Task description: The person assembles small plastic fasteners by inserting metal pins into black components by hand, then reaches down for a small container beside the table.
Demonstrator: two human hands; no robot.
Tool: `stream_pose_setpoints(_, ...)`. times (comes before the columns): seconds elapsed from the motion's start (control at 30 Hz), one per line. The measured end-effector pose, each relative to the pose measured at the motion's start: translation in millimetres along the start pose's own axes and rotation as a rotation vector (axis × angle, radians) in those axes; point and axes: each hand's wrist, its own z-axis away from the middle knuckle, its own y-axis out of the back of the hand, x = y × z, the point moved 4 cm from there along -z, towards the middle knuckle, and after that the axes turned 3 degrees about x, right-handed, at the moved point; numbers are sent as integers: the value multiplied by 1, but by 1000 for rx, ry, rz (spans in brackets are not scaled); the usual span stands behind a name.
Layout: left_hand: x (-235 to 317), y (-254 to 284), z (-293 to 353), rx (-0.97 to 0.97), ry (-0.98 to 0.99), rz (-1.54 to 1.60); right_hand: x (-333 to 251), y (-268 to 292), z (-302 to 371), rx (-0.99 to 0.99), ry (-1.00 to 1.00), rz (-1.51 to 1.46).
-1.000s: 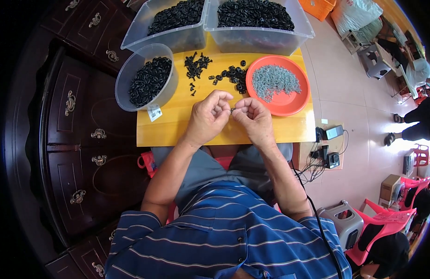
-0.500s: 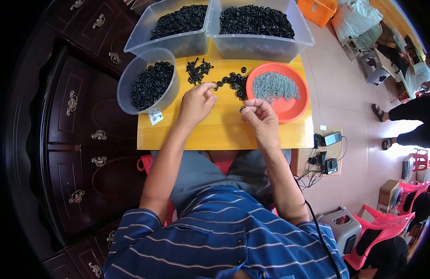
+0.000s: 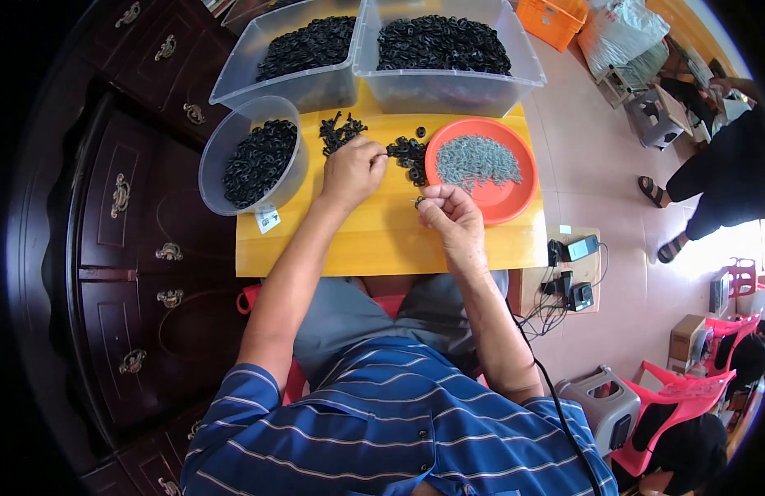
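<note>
My right hand [image 3: 457,227] is in front of the red plate, thumb and fingers pinched on a small black part [image 3: 420,202] with a thin pale tip sticking out, perhaps a screw. At the left edge of a loose pile of small black ring-like parts [image 3: 411,153] is my left hand [image 3: 353,175]. Its fingers are closed together, and whatever lies between the fingertips is too small to make out. Just beyond that hand lies a heap of black stem-shaped pieces [image 3: 339,132]. Many small grey screws [image 3: 473,159] fill much of the red plate [image 3: 502,207].
Two clear bins [image 3: 449,101] of black parts stand along the table's far side. A round clear tub [image 3: 296,169] of black rings is at the left of the yellow table [image 3: 358,252]. Dark drawers [image 3: 163,331] rise on the left. Devices with cables [image 3: 577,285] sit at right; another person's legs [image 3: 713,198] show beyond.
My left hand has closed its fingers at the edge of the black ring pile. The right hand still pinches its small part. The whole view has shifted slightly.
</note>
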Motion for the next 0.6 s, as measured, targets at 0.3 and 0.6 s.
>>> stream_pose_setpoints(0.3,20,12,36,-4,510,1136,-2,-1,1,14,-26,-13)
stream_pose_setpoints(0.6,49,13,62,-124,474,1179,-3,-2,2,26,-21,-28)
